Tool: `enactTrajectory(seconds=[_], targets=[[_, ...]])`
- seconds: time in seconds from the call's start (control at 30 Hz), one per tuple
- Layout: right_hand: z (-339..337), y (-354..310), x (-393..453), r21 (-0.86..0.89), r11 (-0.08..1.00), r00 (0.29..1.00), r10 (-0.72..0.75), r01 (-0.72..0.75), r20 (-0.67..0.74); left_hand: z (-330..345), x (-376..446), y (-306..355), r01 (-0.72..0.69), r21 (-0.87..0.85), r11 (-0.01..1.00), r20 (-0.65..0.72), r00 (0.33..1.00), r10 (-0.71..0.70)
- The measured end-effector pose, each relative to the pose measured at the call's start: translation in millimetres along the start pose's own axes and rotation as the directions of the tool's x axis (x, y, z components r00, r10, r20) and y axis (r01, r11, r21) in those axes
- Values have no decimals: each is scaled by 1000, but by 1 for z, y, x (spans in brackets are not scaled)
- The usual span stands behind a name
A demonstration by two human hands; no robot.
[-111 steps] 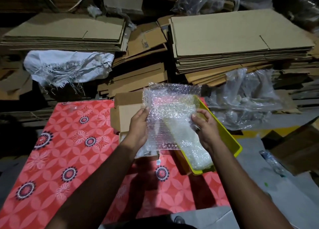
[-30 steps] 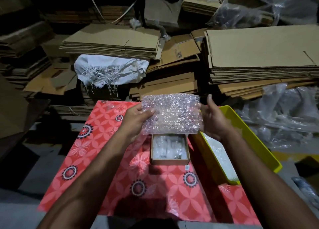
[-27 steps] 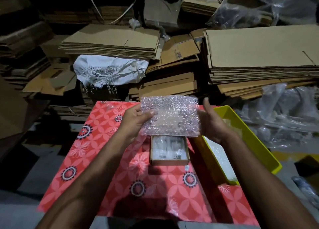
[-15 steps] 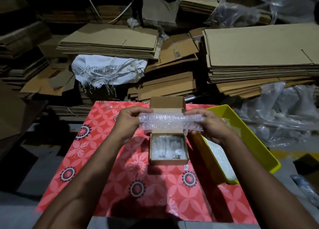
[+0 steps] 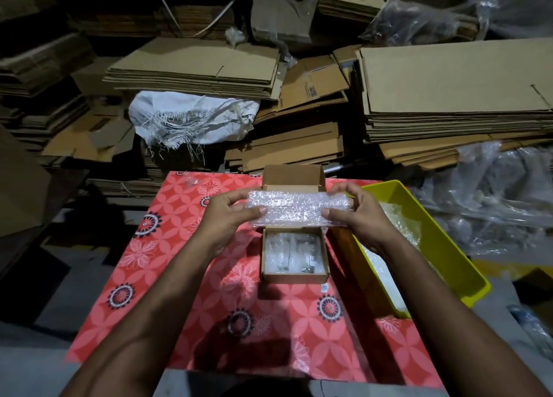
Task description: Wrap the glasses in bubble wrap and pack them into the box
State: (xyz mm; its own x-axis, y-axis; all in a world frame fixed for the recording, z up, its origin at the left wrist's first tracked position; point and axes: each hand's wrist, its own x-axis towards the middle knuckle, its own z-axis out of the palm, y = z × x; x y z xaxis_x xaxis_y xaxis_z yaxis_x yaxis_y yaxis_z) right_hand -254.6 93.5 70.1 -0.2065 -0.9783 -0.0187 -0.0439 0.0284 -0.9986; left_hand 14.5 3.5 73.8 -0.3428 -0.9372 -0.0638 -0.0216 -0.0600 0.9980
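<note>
Bubble wrap (image 5: pixel 299 208) roll: pinched by both hands | box (image 5: pixel 294 274): wrapped glasses | yellow bin (image 5: pixel 449 247): wrap

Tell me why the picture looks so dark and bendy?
Head view: dim light with black corners, arm shadows on the red cloth, sparkly glare on the bubble wrap in the left hand and right hand, and the wide lens bends the cardboard stacks.

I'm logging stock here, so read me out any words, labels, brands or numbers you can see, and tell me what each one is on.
No text can be read here.
Dark printed label on the flattened cardboard sheet: too blurred to read.
Small white tag on the red floral cloth beside the open box: too small to read.
Small label on a wrapped item inside the box: too small to read.
</note>
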Motion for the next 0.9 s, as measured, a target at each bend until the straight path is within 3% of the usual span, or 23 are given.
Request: enactTrajectory(seconds=[0.17,0.27,0.4,0.53,0.6,0.67,0.77,0.9], targets=[[1,-5,-6,-7,1000,1000,13,-13,24,3,-8,1,-113,128,985,72,992,105],[1,-3,-9,72,992,994,100,-102,37,3,-7,-1,-87,82,993,115,990,77],[-1,0,-12,239,953,982,188,-186,11,7,-8,-6,31,-177,984,94,995,-15],[3,-1,-17,469,856,971,239,-218,14,12,-8,-16,116,-428,896,121,990,-71],[4,-1,-16,501,839,970,245,-212,1,15,-9,-17,137,-518,844,114,989,-90],[5,0,-16,396,901,975,214,-175,-56,17,-9,-17,123,-454,883,109,991,-82],[6,4,-17,232,966,985,138,-111,-105,16,-10,-18,33,-191,981,102,995,-14],[2,11,-15,135,989,988,75,-56,-137,11,-10,-17,-14,-24,1000,109,994,17]])
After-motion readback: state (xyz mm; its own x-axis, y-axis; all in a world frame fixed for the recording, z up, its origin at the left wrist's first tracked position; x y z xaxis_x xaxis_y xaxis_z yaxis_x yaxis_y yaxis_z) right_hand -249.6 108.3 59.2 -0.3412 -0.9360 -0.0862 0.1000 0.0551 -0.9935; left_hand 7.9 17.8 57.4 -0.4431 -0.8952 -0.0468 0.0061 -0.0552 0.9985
